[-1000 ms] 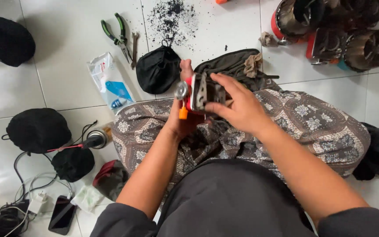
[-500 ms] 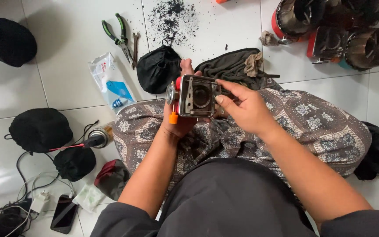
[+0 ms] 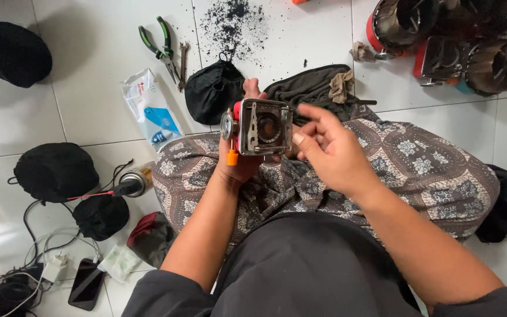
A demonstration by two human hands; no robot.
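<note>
Over the lap, on patterned brown cloth (image 3: 418, 170): small square metal stove body with red edge and orange knob (image 3: 257, 127), held upright above the knees. Left hand (image 3: 240, 167) grip closed around its underside. Right hand (image 3: 330, 152) just beside its right edge, fingers loosely curled, holding nothing I can make out. White tiled floor (image 3: 77, 88): black pouch (image 3: 213, 91), green-handled pliers (image 3: 158, 44), black grit (image 3: 236, 23).
</note>
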